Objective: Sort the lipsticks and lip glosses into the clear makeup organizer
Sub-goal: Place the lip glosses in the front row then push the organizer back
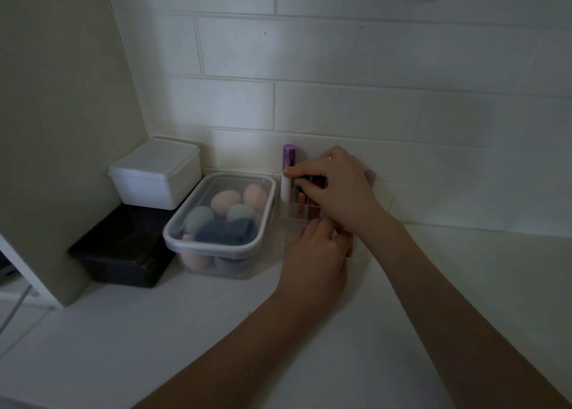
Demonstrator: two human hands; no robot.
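The clear organizer (pixel 289 215) sits on the white surface (pixel 154 331), right up against the tiled wall (pixel 371 99) at the back. Just to its left is a clear box (pixel 216 247) with a lid, full of soft egg-shaped sponges, so there is almost no gap on that side. Farther left, a white box (pixel 154 173) sits on top of a black box (pixel 123 254) in the corner, beside a tall panel (pixel 46 114). In front of the organizer and to its right the surface has lots of open room. A tube with a purple cap (pixel 288 167) stands upright in the back left slot, and reddish tubes (pixel 301 204) stand beside it. The right hand (pixel 334 189) reaches over the organizer, its fingertips curled down, pinching a dark tube top. The left hand (pixel 315 254) is at the front edge of the organizer with fingers curled; I cannot tell what its grip has hold of. It is too dim to read any writing.
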